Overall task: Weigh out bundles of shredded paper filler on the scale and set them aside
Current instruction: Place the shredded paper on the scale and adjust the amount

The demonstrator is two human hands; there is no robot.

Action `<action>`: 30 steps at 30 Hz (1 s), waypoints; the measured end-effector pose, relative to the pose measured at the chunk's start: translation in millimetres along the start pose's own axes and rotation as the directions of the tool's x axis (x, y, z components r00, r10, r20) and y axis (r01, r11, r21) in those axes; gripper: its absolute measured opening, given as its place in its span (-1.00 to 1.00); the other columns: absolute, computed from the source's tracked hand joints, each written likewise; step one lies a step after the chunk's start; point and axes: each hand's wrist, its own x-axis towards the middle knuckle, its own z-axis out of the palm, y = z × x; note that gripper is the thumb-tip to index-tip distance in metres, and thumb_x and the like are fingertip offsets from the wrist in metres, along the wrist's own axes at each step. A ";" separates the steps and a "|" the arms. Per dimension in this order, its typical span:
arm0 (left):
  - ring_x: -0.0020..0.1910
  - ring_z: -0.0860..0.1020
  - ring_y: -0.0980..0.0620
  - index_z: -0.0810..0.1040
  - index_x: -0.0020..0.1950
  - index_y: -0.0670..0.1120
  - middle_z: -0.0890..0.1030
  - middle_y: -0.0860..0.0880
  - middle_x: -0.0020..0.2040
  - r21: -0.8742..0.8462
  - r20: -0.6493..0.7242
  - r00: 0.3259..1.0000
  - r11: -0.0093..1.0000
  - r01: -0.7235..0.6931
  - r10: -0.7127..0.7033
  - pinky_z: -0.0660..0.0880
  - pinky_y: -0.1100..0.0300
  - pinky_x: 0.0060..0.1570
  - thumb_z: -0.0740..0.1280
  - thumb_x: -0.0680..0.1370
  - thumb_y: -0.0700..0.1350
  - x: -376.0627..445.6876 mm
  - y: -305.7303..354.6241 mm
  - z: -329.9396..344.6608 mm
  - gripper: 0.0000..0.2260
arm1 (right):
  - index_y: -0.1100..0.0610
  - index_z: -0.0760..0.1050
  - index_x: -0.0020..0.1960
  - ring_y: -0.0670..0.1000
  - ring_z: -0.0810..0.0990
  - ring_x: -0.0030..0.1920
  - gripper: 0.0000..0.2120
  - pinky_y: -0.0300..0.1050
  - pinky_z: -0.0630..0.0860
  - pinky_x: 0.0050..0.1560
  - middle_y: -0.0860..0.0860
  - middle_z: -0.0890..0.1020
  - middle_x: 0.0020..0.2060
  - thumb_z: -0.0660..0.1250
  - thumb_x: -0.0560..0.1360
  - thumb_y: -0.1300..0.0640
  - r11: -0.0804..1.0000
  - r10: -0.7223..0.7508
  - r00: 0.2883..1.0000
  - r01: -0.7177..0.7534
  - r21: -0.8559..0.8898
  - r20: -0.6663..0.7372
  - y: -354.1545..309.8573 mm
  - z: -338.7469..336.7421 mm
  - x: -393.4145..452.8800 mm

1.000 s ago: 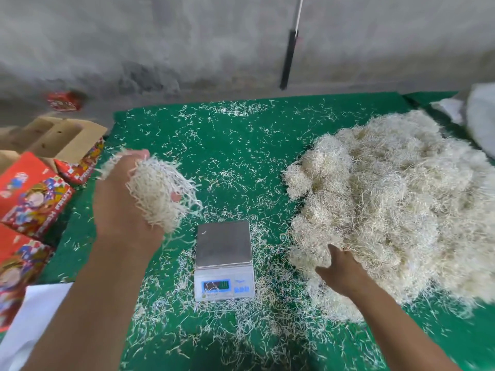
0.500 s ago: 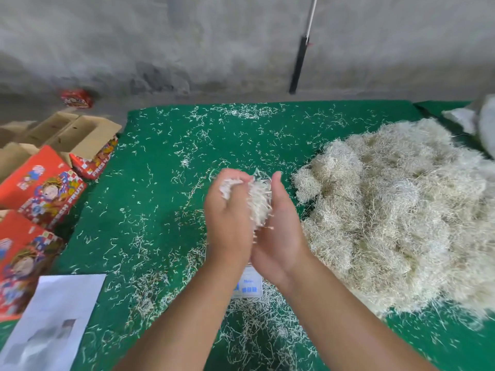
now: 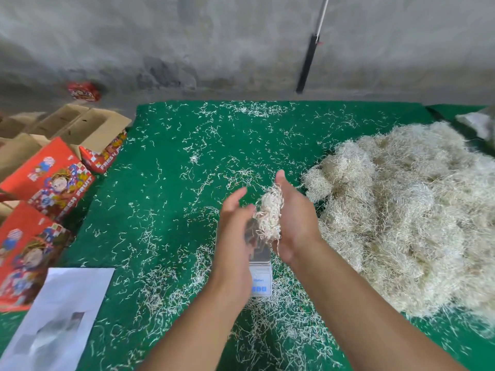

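Our straight-fingered left hand [image 3: 235, 226] and right hand [image 3: 296, 218] flank a crinkly cream shredded-paper bundle [image 3: 269, 214] above the steel-topped white scale [image 3: 262, 279].

Shredded paper bundle [image 3: 269, 212], fuzzy green mat [image 3: 171, 210], glossy printed cardboard boxes [image 3: 51, 180], rough concrete wall [image 3: 187, 36]

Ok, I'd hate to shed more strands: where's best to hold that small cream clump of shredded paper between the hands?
Probably round its middle, cupped from both sides. The small cream clump of shredded paper is a loose upright oblong with strands dangling below; it leans on the right hand, so the left hand closing in from its side should trap it.
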 end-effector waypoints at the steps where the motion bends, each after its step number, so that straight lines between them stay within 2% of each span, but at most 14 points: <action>1: 0.32 0.59 0.00 0.64 0.27 0.20 0.63 0.04 0.32 -0.167 0.054 0.981 0.967 0.194 -0.187 0.56 -0.25 0.22 0.38 0.47 0.25 5.4 4.0 -6.8 -0.61 | -0.05 0.63 0.17 0.20 0.71 0.04 -0.54 0.26 0.57 0.20 0.13 0.73 -0.03 0.31 0.56 -0.39 0.996 -0.040 0.999 0.039 -0.075 0.001 -0.5 -1.1 5.1; 2: 0.35 0.58 -0.16 0.69 0.25 0.09 0.65 -0.06 0.31 -0.254 0.173 0.928 0.895 0.367 -0.331 0.50 -0.33 0.27 0.37 0.50 0.30 10.9 8.1 -13.9 -0.57 | -0.07 0.63 0.11 0.15 0.72 -0.13 -0.57 0.22 0.34 0.27 0.18 0.71 -0.14 0.28 0.58 -0.40 0.983 -0.091 0.996 0.092 -0.158 0.017 0.7 -2.1 8.5; 3: 0.34 0.58 -0.26 0.72 0.21 0.00 0.65 -0.14 0.31 -0.274 0.299 0.868 0.835 0.477 -0.397 0.47 -0.35 0.30 0.35 0.53 0.36 14.8 12.0 -19.8 -0.50 | -0.07 0.64 0.04 0.09 0.66 -0.31 -0.57 -0.10 0.32 -0.22 0.10 0.64 -0.29 0.25 0.59 -0.40 0.964 -0.125 0.991 0.135 -0.227 0.056 2.8 -2.4 10.4; 4: 0.32 0.58 -0.29 0.72 0.21 -0.05 0.64 -0.19 0.32 -0.281 0.376 0.831 0.804 0.524 -0.410 0.49 -0.34 0.27 0.34 0.54 0.38 18.0 13.6 -24.3 -0.44 | -0.06 0.63 0.02 0.01 0.61 -0.38 -0.57 -0.13 0.56 -0.27 -0.06 0.57 -0.35 0.23 0.62 -0.38 0.940 -0.148 0.984 0.170 -0.295 0.097 6.3 -0.6 11.5; 6: 0.26 0.63 -0.29 0.67 0.31 -0.05 0.60 -0.20 0.37 -0.271 0.371 0.841 0.820 0.504 -0.394 0.57 -0.27 0.17 0.42 0.52 0.34 24.4 12.4 -28.2 -0.44 | -0.07 0.61 0.08 -0.13 0.62 -0.38 -0.64 -0.26 0.55 -0.38 0.21 0.62 -0.09 0.18 0.68 -0.29 0.823 -0.215 0.961 0.274 -0.498 0.173 20.5 2.7 12.9; 7: 0.22 0.66 -0.27 0.66 0.33 -0.01 0.61 -0.16 0.36 -0.243 0.314 0.863 0.845 0.476 -0.396 0.60 -0.24 0.12 0.48 0.49 0.29 27.8 9.3 -29.4 -0.47 | -0.08 0.59 0.10 -0.13 0.66 -0.24 -0.67 -0.25 0.59 -0.25 0.03 0.70 -0.20 0.14 0.71 -0.23 0.715 -0.259 0.941 0.339 -0.612 0.218 29.4 2.1 14.4; 10: 0.04 0.74 -0.05 0.71 0.19 0.05 0.75 0.04 0.08 -0.097 0.122 0.914 0.912 0.399 -0.387 0.68 -0.03 -0.16 0.48 0.49 0.22 38.8 -8.2 -34.7 -0.63 | -0.02 0.45 0.52 0.07 0.45 0.44 -0.52 0.12 0.41 0.46 0.05 0.50 0.43 0.05 0.74 -0.20 0.496 -0.221 0.935 0.352 -0.794 0.277 48.9 -1.7 21.5; 13: -0.10 0.75 -0.04 0.60 0.25 -0.06 0.76 -0.04 -0.05 -0.010 -0.011 0.922 0.922 0.386 -0.387 0.63 0.13 -0.36 0.37 0.62 0.15 52.4 -26.6 -45.4 -0.66 | -0.07 0.31 0.63 0.00 0.44 0.46 -0.35 0.07 0.35 0.48 -0.02 0.42 0.55 0.11 0.66 -0.38 0.643 -0.089 0.968 0.235 -0.729 0.234 56.9 -14.9 23.0; 18: -0.39 0.68 -0.03 0.59 0.30 -0.18 0.74 -0.15 -0.16 -0.028 -0.115 0.900 0.907 0.420 -0.420 0.50 0.20 -0.51 0.27 0.72 -0.06 80.6 -47.2 -66.8 -0.75 | -0.20 0.37 0.52 -0.25 0.56 0.17 -0.34 -0.02 0.47 0.28 -0.31 0.55 0.24 0.35 0.51 -0.42 0.726 0.021 0.969 0.154 -0.670 0.246 72.0 -36.7 18.3; 22: -0.14 0.74 -0.05 0.69 0.22 -0.08 0.74 -0.15 0.09 0.034 0.116 0.850 0.857 0.514 -0.514 0.64 0.09 -0.26 0.32 0.66 0.13 90.3 -60.9 -69.2 -0.66 | -0.27 0.55 0.28 -0.27 0.67 0.02 -0.70 -0.12 0.58 0.13 -0.28 0.69 0.00 0.49 0.57 -0.12 0.711 0.009 0.974 0.154 -0.686 0.228 86.4 -41.5 23.1; 24: -0.05 0.75 -0.02 0.76 0.05 0.06 0.75 -0.05 0.06 0.083 0.232 0.812 0.843 0.531 -0.535 0.67 -0.03 -0.15 0.40 0.58 0.23 92.4 -63.3 -71.8 -0.71 | -0.01 0.64 0.20 -0.06 0.71 0.00 -0.80 0.00 0.61 0.17 -0.09 0.74 0.02 0.48 0.58 0.05 0.716 -0.067 0.991 0.127 -0.686 0.113 91.9 -45.7 30.8; 26: 0.08 0.72 -0.04 0.75 0.06 0.04 0.73 -0.06 0.15 0.120 0.324 0.806 0.866 0.485 -0.496 0.67 -0.12 -0.05 0.54 0.48 0.18 96.9 -65.2 -78.1 -0.73 | 0.09 0.65 0.10 -0.19 0.62 -0.29 -0.90 -0.21 0.58 -0.17 0.10 0.75 0.09 0.46 0.59 0.18 0.757 -0.101 0.995 0.094 -0.646 0.027 95.7 -53.9 38.4; 28: 0.17 0.65 -0.08 0.59 0.26 -0.06 0.58 -0.09 0.29 0.194 0.341 0.800 0.869 0.454 -0.494 0.66 -0.16 0.07 0.69 0.32 0.03 103.2 -69.5 -87.2 -0.43 | 0.05 0.63 0.21 -0.24 0.54 -0.46 -0.79 -0.34 0.43 -0.41 0.06 0.77 -0.01 0.44 0.60 0.21 0.777 -0.135 0.989 0.074 -0.625 -0.052 99.3 -58.4 43.7; 30: 0.09 0.70 -0.10 0.41 0.35 0.08 0.53 -0.05 0.28 0.232 0.302 0.802 0.855 0.463 -0.516 0.66 -0.12 0.09 0.73 0.23 -0.12 109.6 -75.6 -95.1 -0.21 | 0.09 0.59 0.34 -0.18 0.64 -0.37 -0.68 -0.27 0.53 -0.33 0.00 0.77 -0.09 0.47 0.60 0.18 0.780 -0.138 0.986 0.052 -0.623 -0.091 101.1 -59.6 46.9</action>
